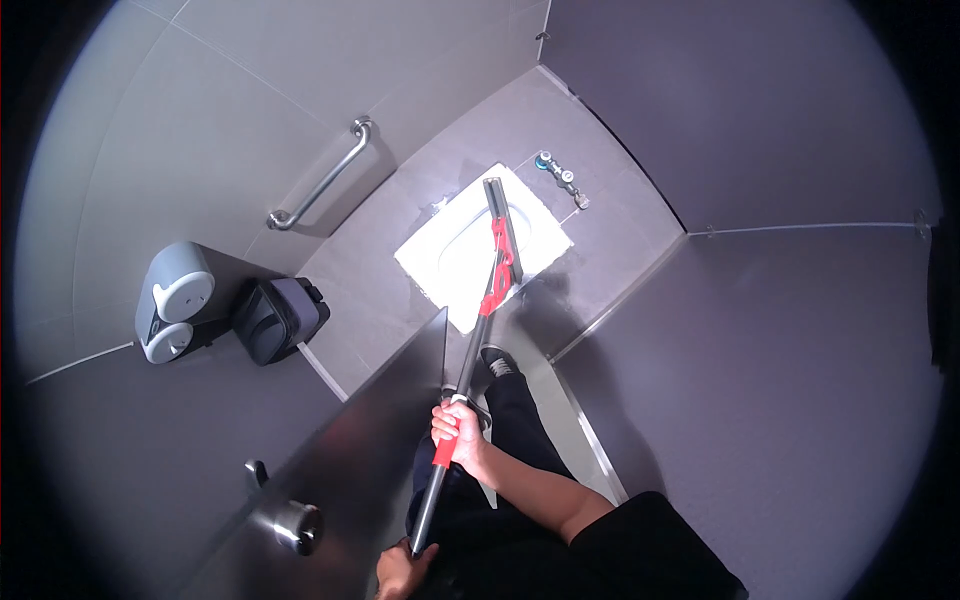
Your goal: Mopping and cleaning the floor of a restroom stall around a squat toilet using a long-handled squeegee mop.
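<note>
A long-handled mop (473, 352) with a grey pole and red linkage slants away from my body. My right hand (459, 433) wraps around its red grip partway up the pole. Low down in the picture, my left hand (403, 568) holds the pole's near end. The mop's long, narrow head (513, 251) is over the right part of a white squat toilet (427, 262) set in the floor; whether it touches the surface I cannot tell. Strong glare washes out much of the toilet's basin.
A partly open dark door (375, 405) with a metal lock knob (298, 527) stands close on the left. Beyond it are a double-roll paper dispenser (176, 300), a black bin (279, 321) and a wall grab bar (322, 178). Flush piping (561, 178) rises behind the toilet; partitions (750, 360) enclose the right.
</note>
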Tool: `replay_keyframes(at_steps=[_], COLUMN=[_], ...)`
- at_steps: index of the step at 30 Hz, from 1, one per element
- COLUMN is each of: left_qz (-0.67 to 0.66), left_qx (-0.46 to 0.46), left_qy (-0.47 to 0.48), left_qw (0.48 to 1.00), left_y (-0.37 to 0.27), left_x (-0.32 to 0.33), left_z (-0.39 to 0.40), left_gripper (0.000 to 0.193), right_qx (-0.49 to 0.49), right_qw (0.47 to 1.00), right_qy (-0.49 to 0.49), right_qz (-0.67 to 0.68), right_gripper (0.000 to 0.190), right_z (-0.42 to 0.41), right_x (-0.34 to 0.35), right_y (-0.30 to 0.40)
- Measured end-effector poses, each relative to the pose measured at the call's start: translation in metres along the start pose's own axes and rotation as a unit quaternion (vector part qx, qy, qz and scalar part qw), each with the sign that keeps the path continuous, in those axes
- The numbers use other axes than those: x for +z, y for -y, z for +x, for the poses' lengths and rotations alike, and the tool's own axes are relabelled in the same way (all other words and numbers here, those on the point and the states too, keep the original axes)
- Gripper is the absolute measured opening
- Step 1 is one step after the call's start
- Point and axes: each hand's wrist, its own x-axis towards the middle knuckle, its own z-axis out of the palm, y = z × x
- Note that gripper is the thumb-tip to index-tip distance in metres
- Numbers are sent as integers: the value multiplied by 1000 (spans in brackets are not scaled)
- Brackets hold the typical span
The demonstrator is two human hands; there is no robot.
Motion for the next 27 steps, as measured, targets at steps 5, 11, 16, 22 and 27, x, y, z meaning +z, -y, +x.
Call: replay_keyframes(at_steps=[5, 11, 16, 22, 27], left_qz=[9, -42, -235, -295, -201], left_qx=[151, 83, -71, -124, 20], left_qy=[-142, -105, 79, 185, 37], left_qw=[978, 990, 966, 929, 979], left_y=[34, 20, 11, 5, 46], left_x=[42, 25, 9, 17, 33], left_z=[8, 2, 6, 20, 2], left_gripper=[56, 57, 41, 33, 37], right_qx=[0, 24, 12, 35, -44], right_qw=[1000, 1000, 1000, 994, 976], right_qy=[-11, 9, 15, 95, -68], right_qz=[-17, -13, -10, 48, -202], right_gripper=[9, 7, 7, 4, 25], right_z=[-5, 2, 2, 15, 29], right_x=[-1, 1, 7, 1, 49], right_y=[0, 0, -6, 2, 45])
